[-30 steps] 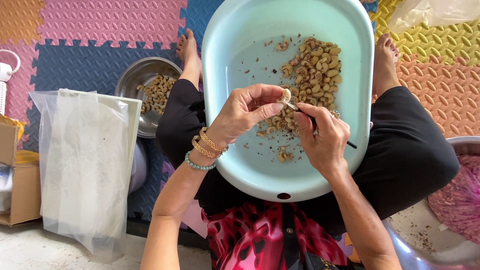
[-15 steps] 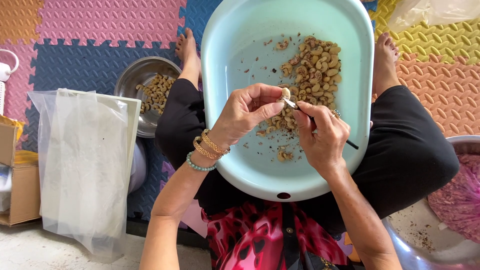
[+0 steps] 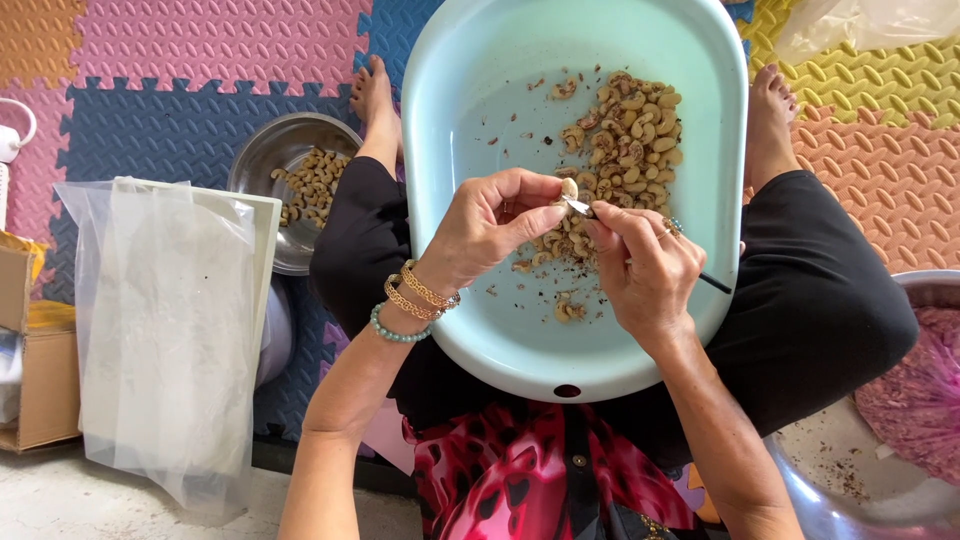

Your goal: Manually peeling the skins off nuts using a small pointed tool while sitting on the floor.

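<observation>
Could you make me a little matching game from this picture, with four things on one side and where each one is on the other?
Things:
1. cashew nut
2. small knife
3. pale blue basin
4. steel bowl

Places:
A. on the person's lap
B. on the foam mat, beside the knee
C. pinched in the left hand
D. gripped in the right hand

Pairs: 1-C, 2-D, 3-A, 4-B

Steel bowl (image 3: 262, 160) of nuts beside plastic bag (image 3: 165, 330).
</observation>
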